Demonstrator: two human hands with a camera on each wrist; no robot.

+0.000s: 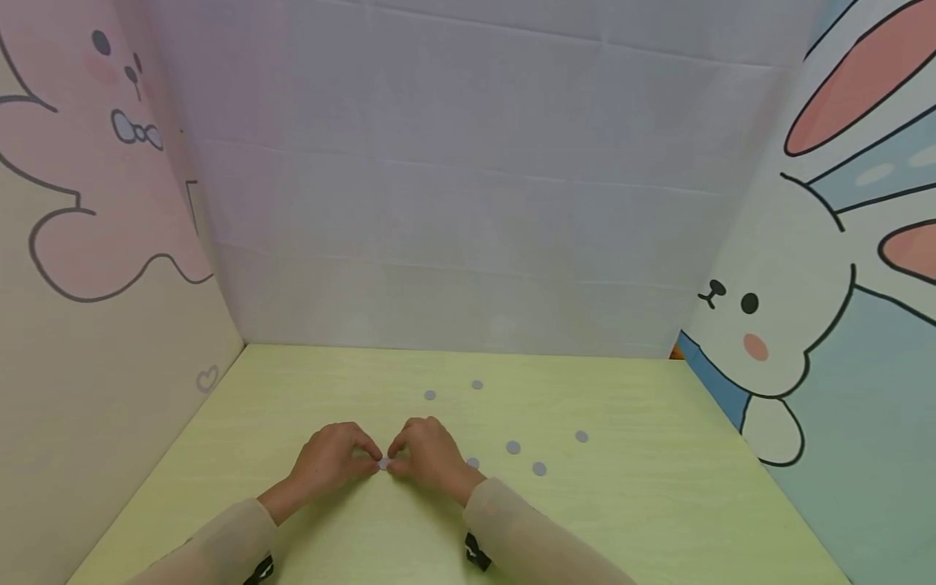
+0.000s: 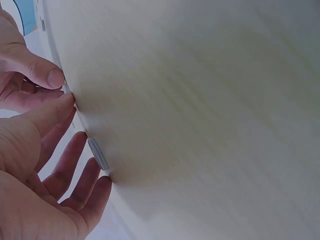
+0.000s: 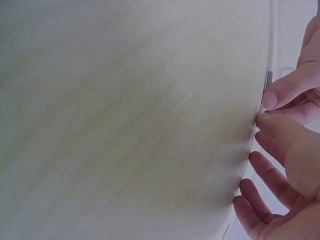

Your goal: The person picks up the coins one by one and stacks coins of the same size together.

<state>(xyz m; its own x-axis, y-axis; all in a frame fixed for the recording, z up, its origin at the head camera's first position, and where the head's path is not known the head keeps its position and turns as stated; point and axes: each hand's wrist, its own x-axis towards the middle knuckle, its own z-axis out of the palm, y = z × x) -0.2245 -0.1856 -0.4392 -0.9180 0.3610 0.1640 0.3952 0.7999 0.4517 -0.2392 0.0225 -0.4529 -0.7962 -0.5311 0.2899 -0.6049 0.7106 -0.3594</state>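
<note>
A small round grey disc (image 1: pixel 383 463) lies at the fingertips of both hands, low over the pale yellow table (image 1: pixel 658 520). My left hand (image 1: pixel 332 461) pinches its left edge between thumb and fingers; my right hand (image 1: pixel 430 457) does the same at its right edge. In the left wrist view the two thumbs nearly meet, covering most of that disc. Beside the left hand's lower fingers sits a layered grey piece (image 2: pixel 98 154), like discs stacked together; the head view hides it behind the hand. The right hand's other fingertips (image 3: pixel 241 186) rest at the table surface.
Another grey disc (image 1: pixel 473 463) shows just right of the right hand. Further right lie several more, such as one disc (image 1: pixel 513 448) and another disc (image 1: pixel 581 436). Two stand farther back, including a disc (image 1: pixel 430 395). Walls with cartoon prints enclose the table.
</note>
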